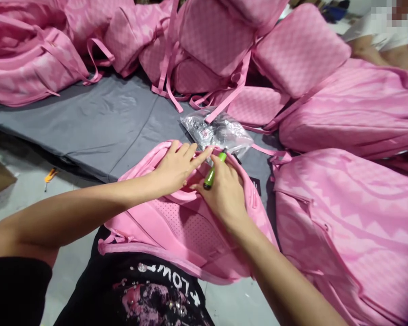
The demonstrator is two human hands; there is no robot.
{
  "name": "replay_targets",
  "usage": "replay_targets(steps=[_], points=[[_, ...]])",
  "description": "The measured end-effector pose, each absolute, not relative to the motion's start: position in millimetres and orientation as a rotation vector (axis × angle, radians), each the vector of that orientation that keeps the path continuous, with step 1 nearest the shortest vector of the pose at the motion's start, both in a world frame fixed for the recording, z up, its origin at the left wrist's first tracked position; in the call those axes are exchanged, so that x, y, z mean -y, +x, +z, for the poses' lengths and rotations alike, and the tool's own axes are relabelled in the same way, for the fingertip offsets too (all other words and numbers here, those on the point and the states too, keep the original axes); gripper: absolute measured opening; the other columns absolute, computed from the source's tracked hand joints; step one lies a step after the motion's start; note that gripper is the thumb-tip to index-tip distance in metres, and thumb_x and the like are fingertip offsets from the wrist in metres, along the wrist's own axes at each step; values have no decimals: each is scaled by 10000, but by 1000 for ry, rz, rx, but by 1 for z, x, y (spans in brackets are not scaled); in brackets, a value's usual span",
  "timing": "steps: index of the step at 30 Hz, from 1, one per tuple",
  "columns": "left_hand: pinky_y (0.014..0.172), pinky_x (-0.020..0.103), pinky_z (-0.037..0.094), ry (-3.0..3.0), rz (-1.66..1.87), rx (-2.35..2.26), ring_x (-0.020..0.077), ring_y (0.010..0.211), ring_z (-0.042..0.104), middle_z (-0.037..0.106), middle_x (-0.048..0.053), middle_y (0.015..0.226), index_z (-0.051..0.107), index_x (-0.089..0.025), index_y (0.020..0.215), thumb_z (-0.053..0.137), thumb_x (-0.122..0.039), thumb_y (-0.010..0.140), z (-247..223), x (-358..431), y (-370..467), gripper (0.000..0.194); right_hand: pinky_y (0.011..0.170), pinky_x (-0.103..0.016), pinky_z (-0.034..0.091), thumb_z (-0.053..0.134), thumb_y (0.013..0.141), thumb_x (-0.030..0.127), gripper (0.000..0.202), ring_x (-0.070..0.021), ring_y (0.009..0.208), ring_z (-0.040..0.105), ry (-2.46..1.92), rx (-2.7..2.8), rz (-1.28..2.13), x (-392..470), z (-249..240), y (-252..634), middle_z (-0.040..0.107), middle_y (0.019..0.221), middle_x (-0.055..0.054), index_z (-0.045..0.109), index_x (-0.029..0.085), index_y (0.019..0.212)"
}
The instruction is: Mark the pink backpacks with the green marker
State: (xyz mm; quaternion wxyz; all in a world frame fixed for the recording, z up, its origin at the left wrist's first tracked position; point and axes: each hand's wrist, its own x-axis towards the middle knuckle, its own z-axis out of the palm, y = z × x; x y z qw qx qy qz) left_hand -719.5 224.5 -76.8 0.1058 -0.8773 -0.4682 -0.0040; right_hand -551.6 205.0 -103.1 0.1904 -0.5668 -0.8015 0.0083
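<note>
A pink backpack (221,242) rests against my body at the table's edge, its back panel with dotted mesh turned toward me. My left hand (178,165) grips the top rim, its fingers laid over the edge and the index finger stretched toward the other hand. In my right hand (227,190) is a slim green tool with black ends (215,171), held across the palm; its kind is not clear. The right fingertips are hidden behind the rim and in the opening. Just beyond both hands lies a clear plastic bag (212,129) with small items inside.
Pink backpacks (357,217) crowd the right side, and more checked pink bags (217,36) are piled at the back. A grey cover (98,122) spreads over the table. An orange-handled tool (50,175) lies on the floor at left. Another person (381,40) is at upper right.
</note>
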Motion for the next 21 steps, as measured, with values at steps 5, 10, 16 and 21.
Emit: replay_targets(steps=[5,10,16,21], points=[[1095,434,263,-2578,8,1431,316,1262,440,444,186,1450,54,-78,1571,568,-300,880,-85,-237,-718,889,909,-489,533,684,711,77,918,-397,1186,538,-1861,2326,17,-218,-106,-591,477,1358,-327,228,-13,1503],[1131,473,219,-2567,62,1449,371,1359,372,297,224,1559,12,-163,1580,725,-380,784,-85,-238,-725,1090,907,-506,530,649,683,77,901,-383,1116,581,-1780,2317,174,-220,-111,-584,517,1325,-286,272,48,1500],[1170,493,176,-2541,66,1506,357,1413,318,268,211,1584,62,-165,1581,736,-377,786,-84,-228,-723,1063,972,-568,478,566,717,102,806,-388,1233,545,-1626,2104,352,-211,-124,-565,496,1408,-250,306,132,1479],[1177,456,193,-2536,24,1508,314,1398,341,391,184,1514,157,-127,1565,678,-309,826,-87,-229,-722,923,997,-547,473,597,707,114,796,-374,1239,546,-1640,2048,414,-211,-125,-565,508,1407,-224,350,134,1464]])
